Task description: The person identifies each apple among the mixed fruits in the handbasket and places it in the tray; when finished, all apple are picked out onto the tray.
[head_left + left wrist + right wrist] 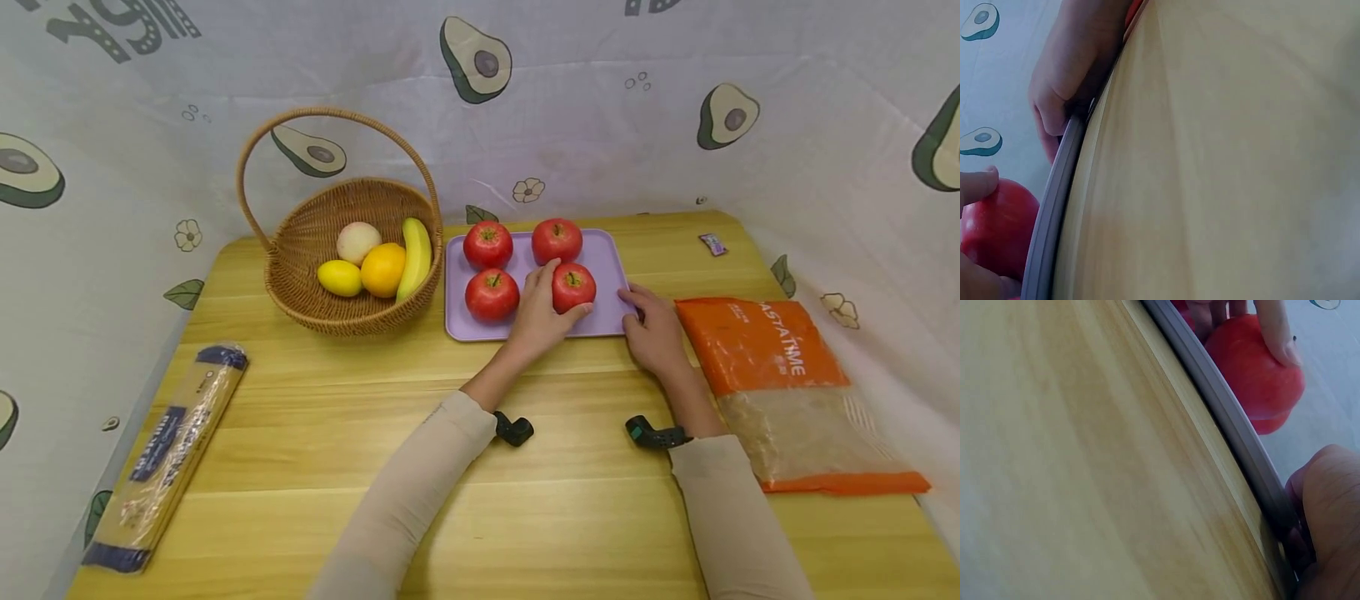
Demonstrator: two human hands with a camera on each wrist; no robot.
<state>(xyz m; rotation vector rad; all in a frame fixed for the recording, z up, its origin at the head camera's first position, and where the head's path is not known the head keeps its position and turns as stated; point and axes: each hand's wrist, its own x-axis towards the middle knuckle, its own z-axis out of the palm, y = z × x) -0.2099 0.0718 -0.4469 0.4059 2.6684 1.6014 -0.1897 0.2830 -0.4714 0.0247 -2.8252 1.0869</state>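
Note:
A light purple tray point(613, 260) lies on the table with red apples on it. My left hand point(538, 315) curls its thumb and fingers around the near right apple point(576, 287), which sits over the tray. In the left wrist view, parts of that apple point(999, 228) show between thumb and fingers. The other apples are at the back left point(487, 246), back right point(557, 240) and front left point(491, 295). My right hand point(657, 340) pinches the tray's right edge, seen also in the right wrist view beside the tray rim point(1244, 434).
Left of the tray stands a wicker basket point(315, 312) holding a banana, an orange, a lemon and a pale round fruit. A noodle packet point(172, 450) lies at the left. An orange pasta bag point(787, 392) lies right of my right arm. A small wrapped candy point(712, 244) rests behind it.

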